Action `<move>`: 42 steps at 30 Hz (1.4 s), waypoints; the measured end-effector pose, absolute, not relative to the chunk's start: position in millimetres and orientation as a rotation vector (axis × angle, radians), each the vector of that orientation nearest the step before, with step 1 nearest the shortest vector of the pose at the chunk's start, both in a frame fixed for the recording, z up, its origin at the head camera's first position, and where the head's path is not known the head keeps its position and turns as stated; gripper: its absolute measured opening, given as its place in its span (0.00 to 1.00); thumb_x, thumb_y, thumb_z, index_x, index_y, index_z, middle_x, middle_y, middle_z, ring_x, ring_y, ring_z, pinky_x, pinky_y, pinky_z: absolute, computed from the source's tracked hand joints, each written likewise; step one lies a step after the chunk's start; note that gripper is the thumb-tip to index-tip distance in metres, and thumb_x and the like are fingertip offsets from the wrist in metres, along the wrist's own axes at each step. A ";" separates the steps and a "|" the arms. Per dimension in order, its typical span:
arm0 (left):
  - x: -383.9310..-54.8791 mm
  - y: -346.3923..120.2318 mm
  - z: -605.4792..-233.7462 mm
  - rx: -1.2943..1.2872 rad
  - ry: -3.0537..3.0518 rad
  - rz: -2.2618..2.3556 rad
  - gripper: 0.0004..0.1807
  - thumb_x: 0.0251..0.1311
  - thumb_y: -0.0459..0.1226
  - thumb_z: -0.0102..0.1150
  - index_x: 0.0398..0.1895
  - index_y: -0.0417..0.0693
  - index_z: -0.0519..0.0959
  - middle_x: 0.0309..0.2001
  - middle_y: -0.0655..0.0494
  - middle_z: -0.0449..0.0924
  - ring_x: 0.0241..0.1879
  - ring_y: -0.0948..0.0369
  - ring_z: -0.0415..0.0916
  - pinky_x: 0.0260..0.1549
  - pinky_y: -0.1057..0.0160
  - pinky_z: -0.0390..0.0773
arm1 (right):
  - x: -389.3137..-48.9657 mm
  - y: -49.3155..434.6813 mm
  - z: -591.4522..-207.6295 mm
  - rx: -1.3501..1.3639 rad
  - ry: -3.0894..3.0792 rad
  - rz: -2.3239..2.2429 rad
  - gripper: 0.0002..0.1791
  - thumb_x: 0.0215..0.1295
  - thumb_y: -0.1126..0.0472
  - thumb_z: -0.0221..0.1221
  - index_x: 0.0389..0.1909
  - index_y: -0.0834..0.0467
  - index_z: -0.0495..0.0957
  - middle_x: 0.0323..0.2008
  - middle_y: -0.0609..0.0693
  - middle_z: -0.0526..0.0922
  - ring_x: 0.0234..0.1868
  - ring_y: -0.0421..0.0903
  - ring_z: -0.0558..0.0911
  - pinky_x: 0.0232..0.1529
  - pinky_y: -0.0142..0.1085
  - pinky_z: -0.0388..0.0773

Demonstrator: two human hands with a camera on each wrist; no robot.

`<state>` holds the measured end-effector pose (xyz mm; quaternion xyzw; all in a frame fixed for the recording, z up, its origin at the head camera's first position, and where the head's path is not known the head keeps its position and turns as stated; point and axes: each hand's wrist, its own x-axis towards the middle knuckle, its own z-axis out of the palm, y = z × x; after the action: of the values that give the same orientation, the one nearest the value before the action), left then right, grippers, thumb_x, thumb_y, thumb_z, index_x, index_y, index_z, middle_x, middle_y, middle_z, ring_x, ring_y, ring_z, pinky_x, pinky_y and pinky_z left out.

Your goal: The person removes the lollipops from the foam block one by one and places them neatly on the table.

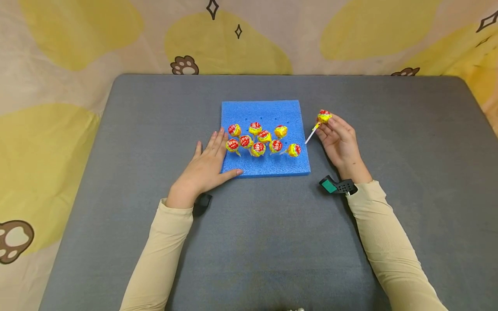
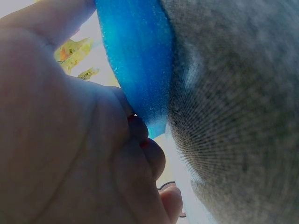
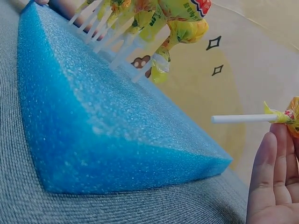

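A blue foam block (image 1: 268,109) lies flat, with several lollipops (image 1: 258,149) in yellow and red wrappers standing on their white sticks in it. My left hand (image 1: 206,167) rests against the block's left side, fingers straight and thumb along the front edge. Just past the block's right edge, my right hand (image 1: 343,146) pinches another lollipop (image 1: 324,116) by its wrapped head, the stick slanting down towards the foam. The right wrist view shows that stick (image 3: 243,118) free of the foam. Small holes show in the block's back part.
A grey cloth-covered table (image 1: 249,242) spreads all round the block. Behind it hangs a yellow and cream curtain (image 1: 303,34) with paw prints. A dark strap with a green patch (image 1: 329,186) sits at the right wrist.
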<state>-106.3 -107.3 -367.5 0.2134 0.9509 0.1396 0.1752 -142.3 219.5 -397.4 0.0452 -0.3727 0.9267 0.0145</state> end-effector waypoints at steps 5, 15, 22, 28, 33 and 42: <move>-106.0 -107.4 -367.8 0.602 2.694 0.397 0.55 0.60 0.62 0.50 0.74 0.41 0.33 0.74 0.48 0.24 0.72 0.54 0.23 0.66 0.42 0.30 | -142.7 219.3 -398.2 0.170 -1.178 2.883 0.06 0.62 0.70 0.58 0.38 0.68 0.79 0.35 0.60 0.82 0.33 0.48 0.80 0.38 0.34 0.77; -105.3 -108.4 -368.3 0.596 2.697 0.404 0.55 0.60 0.62 0.49 0.74 0.41 0.32 0.74 0.49 0.24 0.72 0.54 0.23 0.66 0.42 0.30 | -143.4 218.7 -398.5 0.147 -1.204 2.866 0.05 0.63 0.70 0.58 0.36 0.67 0.80 0.35 0.58 0.83 0.34 0.48 0.80 0.38 0.34 0.77; -104.3 -109.0 -366.8 0.596 2.696 0.400 0.54 0.60 0.62 0.49 0.74 0.41 0.32 0.74 0.49 0.24 0.72 0.54 0.23 0.65 0.42 0.31 | -145.0 218.9 -398.4 0.070 -1.143 2.899 0.06 0.63 0.72 0.56 0.35 0.69 0.81 0.34 0.59 0.83 0.34 0.49 0.81 0.38 0.35 0.77; -104.6 -108.3 -365.7 0.605 2.696 0.400 0.54 0.60 0.62 0.49 0.74 0.41 0.33 0.74 0.49 0.24 0.72 0.55 0.22 0.65 0.42 0.30 | -149.1 224.2 -392.1 -0.041 -1.250 2.932 0.07 0.64 0.73 0.54 0.37 0.68 0.81 0.35 0.59 0.83 0.34 0.49 0.81 0.40 0.35 0.78; -104.7 -107.2 -366.3 0.598 2.695 0.404 0.54 0.60 0.62 0.49 0.74 0.42 0.33 0.74 0.50 0.25 0.72 0.55 0.22 0.66 0.42 0.30 | -158.7 234.3 -384.0 -0.153 -1.444 3.019 0.08 0.65 0.73 0.53 0.35 0.68 0.82 0.35 0.58 0.83 0.34 0.49 0.82 0.41 0.36 0.79; -104.3 -107.7 -367.7 0.601 2.698 0.401 0.55 0.59 0.62 0.49 0.74 0.41 0.33 0.74 0.49 0.25 0.72 0.55 0.23 0.65 0.42 0.30 | -172.9 240.9 -381.1 -0.177 -1.993 2.741 0.05 0.61 0.70 0.60 0.34 0.64 0.84 0.34 0.54 0.85 0.32 0.45 0.84 0.38 0.33 0.80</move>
<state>-104.3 -107.7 -367.7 0.2120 0.9513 0.1413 0.1734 -172.9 240.9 -381.1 -0.0516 -0.5826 0.8013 -0.1259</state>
